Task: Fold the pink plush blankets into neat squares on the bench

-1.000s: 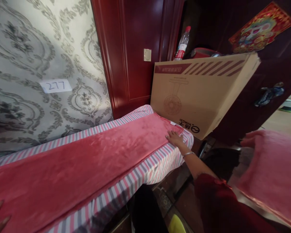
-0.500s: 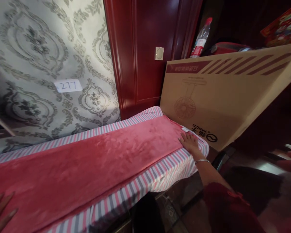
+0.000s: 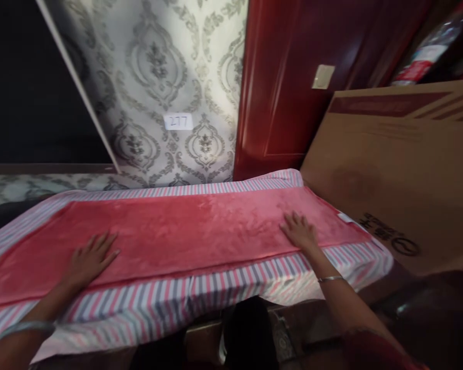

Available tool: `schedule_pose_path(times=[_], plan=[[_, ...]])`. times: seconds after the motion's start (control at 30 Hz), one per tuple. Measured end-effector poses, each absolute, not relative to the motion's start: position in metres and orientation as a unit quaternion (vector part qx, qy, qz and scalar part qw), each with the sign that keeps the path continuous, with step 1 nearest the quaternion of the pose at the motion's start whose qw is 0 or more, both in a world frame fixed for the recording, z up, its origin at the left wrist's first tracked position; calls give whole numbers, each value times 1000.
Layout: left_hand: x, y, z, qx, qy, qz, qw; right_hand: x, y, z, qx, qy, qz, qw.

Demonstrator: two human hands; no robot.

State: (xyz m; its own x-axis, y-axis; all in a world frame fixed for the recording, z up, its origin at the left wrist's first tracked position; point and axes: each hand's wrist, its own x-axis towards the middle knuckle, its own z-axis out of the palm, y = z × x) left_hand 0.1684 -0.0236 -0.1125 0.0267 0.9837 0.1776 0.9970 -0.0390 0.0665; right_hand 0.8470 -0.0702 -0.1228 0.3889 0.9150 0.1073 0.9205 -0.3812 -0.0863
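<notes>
A long red plush cloth (image 3: 185, 231), folded into a strip, lies flat across a striped sheet (image 3: 170, 293) of pink, grey and white. My left hand (image 3: 91, 258) rests on the left part of the plush cloth, fingers spread and palm down. Toward the right end my right hand (image 3: 300, 231) lies on the same cloth, also flat with its fingers apart. Neither hand grasps anything. A small white tag (image 3: 345, 217) shows at the cloth's right edge.
A big cardboard box (image 3: 401, 169) stands at the right end, with a plastic bottle (image 3: 424, 59) behind its top edge. Beyond the sheet is a patterned wall with a paper label (image 3: 178, 122), a dark screen (image 3: 34, 92) and a red wooden panel (image 3: 281, 77).
The view has swung left, showing more of the cloth and the screen. My right hand has slid inward from the cloth's right end. My left hand has come fully into view.
</notes>
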Motion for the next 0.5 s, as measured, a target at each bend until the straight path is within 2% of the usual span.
schedule_pose_path(times=[0.27,0.5], plan=[[189,-37,-99,-695,-718,-13,24,861,-72,-160,-825,-557,-3,93],[144,-10,-72,-696,-710,-108,21,888,-51,-141,-832,-539,12,130]])
